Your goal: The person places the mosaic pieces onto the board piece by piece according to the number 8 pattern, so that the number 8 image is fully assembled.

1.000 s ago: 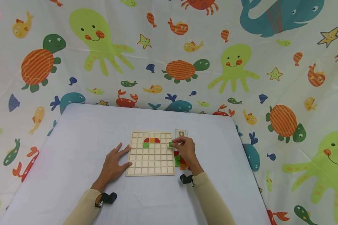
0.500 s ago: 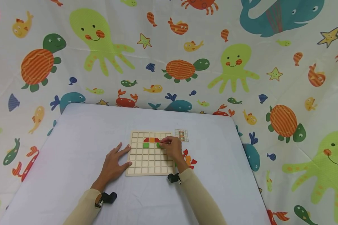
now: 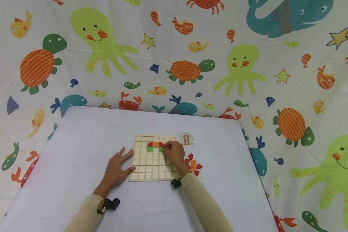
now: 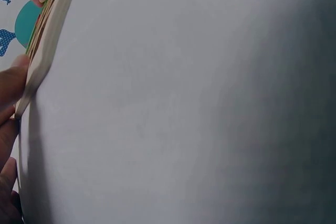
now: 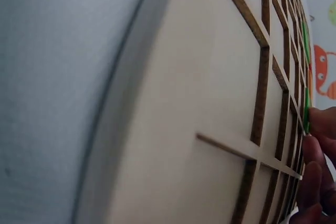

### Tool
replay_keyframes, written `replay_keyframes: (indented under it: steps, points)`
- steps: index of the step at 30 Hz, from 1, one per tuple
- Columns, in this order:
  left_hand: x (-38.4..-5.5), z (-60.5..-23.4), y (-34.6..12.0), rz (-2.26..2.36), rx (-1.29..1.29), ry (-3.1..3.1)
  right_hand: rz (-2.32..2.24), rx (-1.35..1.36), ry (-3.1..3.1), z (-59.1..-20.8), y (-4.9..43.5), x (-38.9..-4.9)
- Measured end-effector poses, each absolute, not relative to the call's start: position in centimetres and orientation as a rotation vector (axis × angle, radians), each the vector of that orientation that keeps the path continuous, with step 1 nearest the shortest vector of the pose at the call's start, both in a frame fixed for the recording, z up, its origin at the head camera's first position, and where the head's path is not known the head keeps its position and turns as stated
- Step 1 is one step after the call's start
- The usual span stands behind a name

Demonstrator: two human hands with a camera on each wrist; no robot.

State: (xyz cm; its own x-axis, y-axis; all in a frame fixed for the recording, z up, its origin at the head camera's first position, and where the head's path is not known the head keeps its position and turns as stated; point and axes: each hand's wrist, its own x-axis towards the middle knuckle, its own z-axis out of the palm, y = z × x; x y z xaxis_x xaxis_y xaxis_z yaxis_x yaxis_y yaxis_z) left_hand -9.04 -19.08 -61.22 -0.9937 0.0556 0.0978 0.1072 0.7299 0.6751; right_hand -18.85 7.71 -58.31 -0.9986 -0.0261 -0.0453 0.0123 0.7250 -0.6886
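Note:
A light wooden grid board (image 3: 154, 165) lies on the white table. Two red quarter-round tiles flank an orange square tile (image 3: 156, 144) in one row, with a green square tile (image 3: 149, 149) below the left red one. My right hand (image 3: 175, 153) pinches another green square tile (image 3: 160, 149) at the cell below the right red one. In the right wrist view, the fingertips touch this green tile (image 5: 306, 109) at board level. My left hand (image 3: 114, 170) rests at the board's left edge, thumb and fingers spread.
Right of the board lies a loose pile of red and orange tiles (image 3: 193, 163), partly behind the right forearm. A small pattern card (image 3: 186, 139) lies by the board's upper right corner. Behind the table (image 3: 226, 154) hangs a sea-animal curtain (image 3: 203, 96).
My right hand has carried the green tile leftward from beyond the board's right edge to the cell under the right red tile. The left hand stays in place.

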Motion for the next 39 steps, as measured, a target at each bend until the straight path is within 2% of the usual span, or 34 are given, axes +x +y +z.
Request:
replay_keyframes:
  steps: [8, 16, 26, 33, 39]
  points:
    - [-9.0, -61.1, -19.1, -1.128, -0.119, -2.891, -1.229, -0.020, 2.824, -57.9, 8.7, -17.8]
    - [-8.9, -61.2, -19.1, -1.128, -0.148, -2.852, -1.447, -0.063, 2.723, -57.2, 12.2, -17.2]
    - [-9.1, -61.4, -19.1, -1.130, -0.147, -2.851, -1.492, 0.108, 2.717, -56.7, 16.9, -17.3]
    - [-9.1, -61.4, -19.2, -1.142, -0.134, -2.882, -1.388, 0.228, 2.713, -56.8, 19.8, -17.5]
    - [-9.0, -61.4, -19.2, -1.142, -0.122, -2.888, -1.210, 0.191, 2.680, -56.9, 21.2, -17.4]
